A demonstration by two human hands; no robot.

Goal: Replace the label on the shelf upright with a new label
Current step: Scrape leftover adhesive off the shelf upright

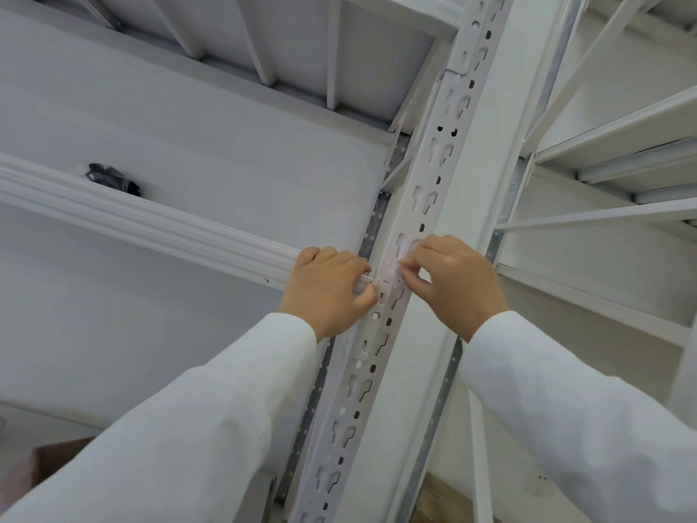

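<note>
far to the left of the hands, a dark crumpled object (113, 178) is lying on the shelf behind the white beam (151, 224). the left hand (327, 289) is reaching up in a white sleeve (211, 409), its fingers curling over the beam's end where that meets the shelf upright (426, 205), thumb pressing the bracket below. just right of it, on the upright's perforated face, a pale, nearly clear label (396, 266) is sitting between both hands. the right hand (458, 283) is arching over it, fingertips (409, 266) pinching or picking at the label's edge; how firmly it is holding i cannot tell.
</note>
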